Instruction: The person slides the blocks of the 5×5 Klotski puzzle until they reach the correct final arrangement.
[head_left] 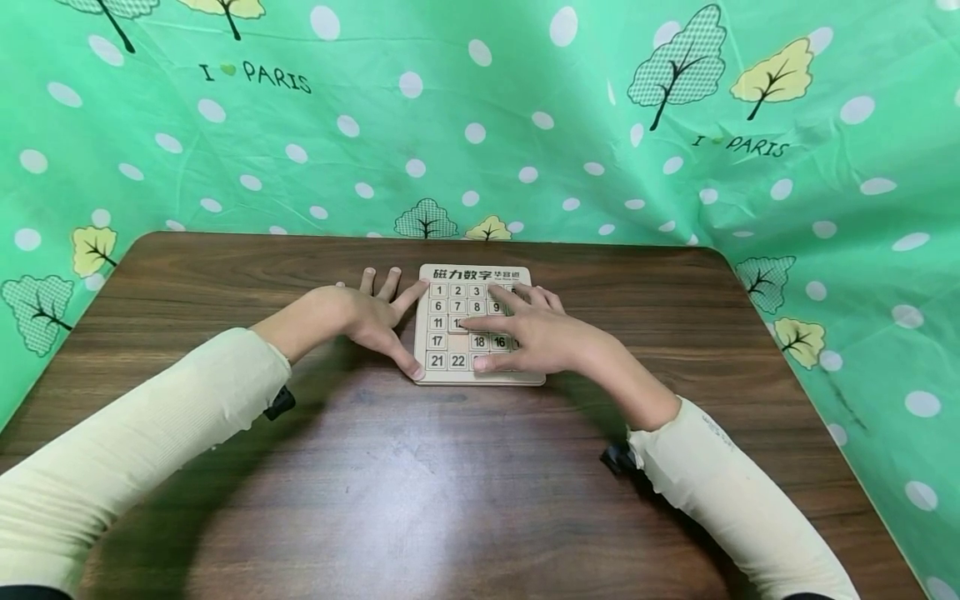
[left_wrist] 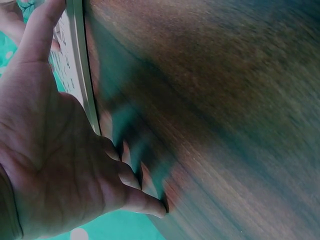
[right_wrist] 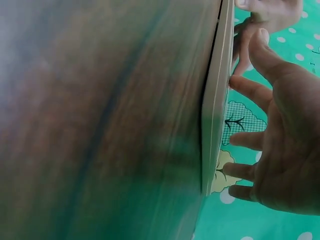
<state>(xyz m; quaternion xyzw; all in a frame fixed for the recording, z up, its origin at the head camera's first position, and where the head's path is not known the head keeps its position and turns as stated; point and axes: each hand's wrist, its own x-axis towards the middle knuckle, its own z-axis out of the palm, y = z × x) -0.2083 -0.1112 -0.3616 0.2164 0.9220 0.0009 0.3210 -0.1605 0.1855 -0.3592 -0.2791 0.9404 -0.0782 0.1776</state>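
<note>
A green cloth (head_left: 442,108) with white dots, drawn trees and the words "I PARIS" fills the top and both sides of the head view. Below it, a brown wooden table (head_left: 397,483) spreads across the middle and bottom of the frame. A pale left sleeve (head_left: 150,433) comes in from the lower left, and a pale right sleeve (head_left: 742,492) from the lower right. The number board (head_left: 450,377) lies flat on the table, just right of the frame's centre, its printed heading along the top edge. The left hand (head_left: 372,317) is at the board's left side, spread and gripping nothing: its index fingertip touches the upper left edge, its thumb the lower left corner, and the other fingers reach out over the table. The right hand (head_left: 536,329) extends over the board's right half, also unclosed, with fingers apart; in the right wrist view its index fingertip meets the board's face while the thumb stands off it. A small black device (head_left: 280,403) shows under the left cuff, and another black device (head_left: 618,458) under the right. The index finger rests on a partly covered tile (head_left: 453,328) right of 11. Directly beneath that tile is a square gap (head_left: 458,342), between tiles 17 and 18.
</note>
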